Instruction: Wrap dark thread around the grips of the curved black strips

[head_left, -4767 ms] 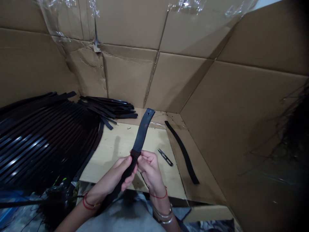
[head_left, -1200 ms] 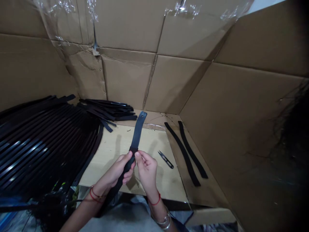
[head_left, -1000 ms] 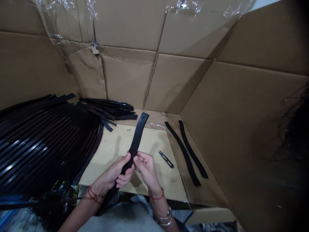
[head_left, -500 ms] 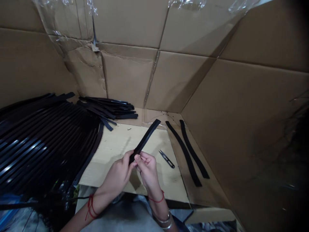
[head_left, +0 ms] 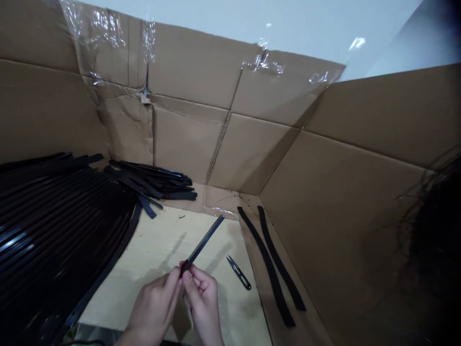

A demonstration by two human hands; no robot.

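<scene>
Both hands pinch the near end of one black strip (head_left: pixel 204 241), held above the pale board (head_left: pixel 158 245). My left hand (head_left: pixel 154 300) has its thumb and fingers closed on the strip from the left. From the other side, my right hand (head_left: pixel 202 293) grips it with thumb and bent fingers. The strip points up and away, its narrow edge towards me; its lowest part is hidden by the fingers. Right of my right hand lies a pair of black thread snips (head_left: pixel 239 273) on the board.
Two curved black strips (head_left: pixel 268 257) lie on the cardboard at the right. A wide stack of glossy black strips (head_left: pixel 65 230) fills the left, with a smaller pile (head_left: pixel 154 182) at the back. Taped cardboard walls (head_left: pixel 190 139) enclose the back and sides.
The view has tilted up, so everything sits lower in the picture. The held strip has turned from its broad face to its narrow edge. Both hands keep their grip.
</scene>
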